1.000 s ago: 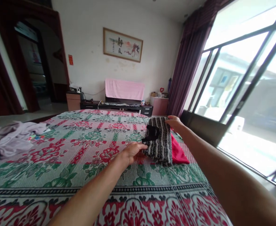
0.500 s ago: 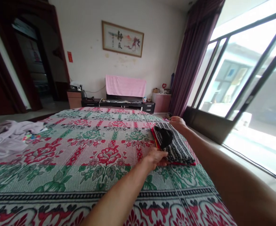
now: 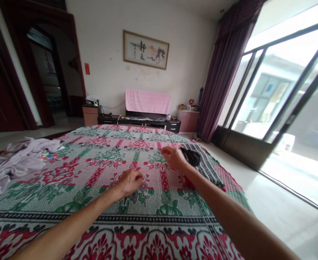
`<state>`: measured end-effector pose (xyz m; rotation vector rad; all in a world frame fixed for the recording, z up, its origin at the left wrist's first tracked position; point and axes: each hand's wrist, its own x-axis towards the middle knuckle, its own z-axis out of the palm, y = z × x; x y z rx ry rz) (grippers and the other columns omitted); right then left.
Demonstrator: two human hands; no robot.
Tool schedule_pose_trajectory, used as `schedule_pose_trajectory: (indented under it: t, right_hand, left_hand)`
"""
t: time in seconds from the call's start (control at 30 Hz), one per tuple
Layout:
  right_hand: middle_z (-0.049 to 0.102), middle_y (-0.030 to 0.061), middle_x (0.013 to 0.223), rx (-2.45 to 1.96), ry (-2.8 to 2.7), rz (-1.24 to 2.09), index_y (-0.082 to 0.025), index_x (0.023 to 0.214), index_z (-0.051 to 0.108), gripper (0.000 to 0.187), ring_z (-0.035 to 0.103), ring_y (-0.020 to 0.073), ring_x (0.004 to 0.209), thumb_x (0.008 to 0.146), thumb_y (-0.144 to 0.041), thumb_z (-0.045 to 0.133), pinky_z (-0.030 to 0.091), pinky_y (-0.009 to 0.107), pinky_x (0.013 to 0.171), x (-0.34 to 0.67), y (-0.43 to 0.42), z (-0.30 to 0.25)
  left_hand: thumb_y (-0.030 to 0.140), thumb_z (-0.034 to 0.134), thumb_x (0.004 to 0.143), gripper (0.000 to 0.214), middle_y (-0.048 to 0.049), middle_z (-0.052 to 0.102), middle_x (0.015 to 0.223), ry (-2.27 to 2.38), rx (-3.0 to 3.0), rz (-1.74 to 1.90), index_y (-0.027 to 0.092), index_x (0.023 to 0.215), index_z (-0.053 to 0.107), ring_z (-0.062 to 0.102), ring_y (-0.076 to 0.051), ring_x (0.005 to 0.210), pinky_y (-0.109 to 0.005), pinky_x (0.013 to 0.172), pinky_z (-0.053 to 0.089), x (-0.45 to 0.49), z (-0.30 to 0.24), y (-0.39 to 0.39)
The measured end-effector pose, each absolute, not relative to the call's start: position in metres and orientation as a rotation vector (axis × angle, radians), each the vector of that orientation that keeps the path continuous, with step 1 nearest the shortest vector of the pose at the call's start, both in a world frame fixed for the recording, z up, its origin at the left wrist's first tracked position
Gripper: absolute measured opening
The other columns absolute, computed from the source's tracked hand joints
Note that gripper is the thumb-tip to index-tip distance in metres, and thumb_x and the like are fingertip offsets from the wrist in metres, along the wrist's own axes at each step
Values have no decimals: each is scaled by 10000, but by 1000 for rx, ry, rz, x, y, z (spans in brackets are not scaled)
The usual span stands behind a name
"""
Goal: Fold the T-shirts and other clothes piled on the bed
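Observation:
Over the flowered bedspread [image 3: 145, 173], my left hand [image 3: 132, 181] hovers with its fingers curled in, and no cloth shows in it. My right hand [image 3: 173, 157] is raised to its right, also loosely closed, just left of the folded clothes. Those clothes include a black-and-grey striped knit garment [image 3: 209, 168] near the right edge of the bed, with a black piece [image 3: 192, 157] on top. A bit of red cloth [image 3: 188, 182] peeks out beneath, partly hidden by my right forearm.
A crumpled pale lilac garment [image 3: 20, 159] lies on the bed's left side. Beyond the bed stand a low black cabinet [image 3: 172, 126] and a pink-cloth-covered screen [image 3: 148, 101]. Glass sliding doors [image 3: 278, 94] and a purple curtain [image 3: 221, 72] are at right.
Both hands have left the folded striped garment and moved left. My left hand came off its near corner, my right hand off its far side. The view has shifted slightly.

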<state>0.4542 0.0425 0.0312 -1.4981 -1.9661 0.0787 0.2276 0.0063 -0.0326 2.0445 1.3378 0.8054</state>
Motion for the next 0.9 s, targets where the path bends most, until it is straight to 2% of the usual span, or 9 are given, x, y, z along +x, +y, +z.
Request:
schedule_pose_trajectory:
  t: [0.1, 0.2, 0.43, 0.67, 0.73, 0.9]
  right_hand:
    - [737, 32, 890, -1290, -2305, 183, -204, 884, 732, 293, 654, 152, 802, 745, -101, 496, 452, 216, 745, 393, 18, -2]
    - [737, 39, 928, -1188, -2435, 236, -208, 927, 728, 308, 653, 169, 850, 739, -111, 505, 440, 222, 755, 352, 10, -27]
    - [739, 19, 841, -1402, -2200, 339, -207, 842, 738, 286, 651, 153, 780, 757, -115, 481, 434, 207, 704, 334, 28, -43]
    - [682, 10, 603, -1669, -1893, 542, -191, 787, 732, 239, 635, 150, 602, 759, -174, 495, 406, 203, 551, 330, 45, -41]
    - [696, 23, 636, -1696, -1847, 518, -196, 796, 737, 252, 642, 160, 623, 777, -207, 486, 406, 211, 552, 328, 46, -43]
    - [738, 60, 880, -1727, -1812, 242, -227, 893, 747, 286, 664, 211, 786, 805, -262, 476, 441, 261, 662, 327, 47, -54]
  left_hand:
    - [251, 544, 784, 179, -56, 682, 841, 1460, 2325, 836, 215, 834, 712, 611, -208, 821, -294, 791, 433, 166, -49, 1]
    - [229, 465, 829, 239, -76, 667, 907, 1681, 2501, 748, 209, 884, 697, 594, -214, 886, -324, 858, 426, 114, -60, -5]
    - [292, 465, 848, 262, -92, 652, 1089, 2139, 2372, 730, 216, 970, 684, 575, -228, 1048, -322, 976, 396, 41, -64, -26]
    - [239, 433, 863, 279, -99, 635, 1108, 2122, 2276, 786, 194, 999, 673, 547, -217, 1088, -329, 1018, 369, 35, -60, -34]
    - [233, 442, 857, 284, -102, 633, 1106, 2104, 2273, 812, 191, 1016, 673, 547, -217, 1088, -330, 1020, 369, 37, -61, -34]
    - [217, 478, 828, 281, -107, 638, 1100, 2051, 2234, 950, 184, 1018, 682, 566, -221, 1068, -330, 999, 398, 24, -62, -30]
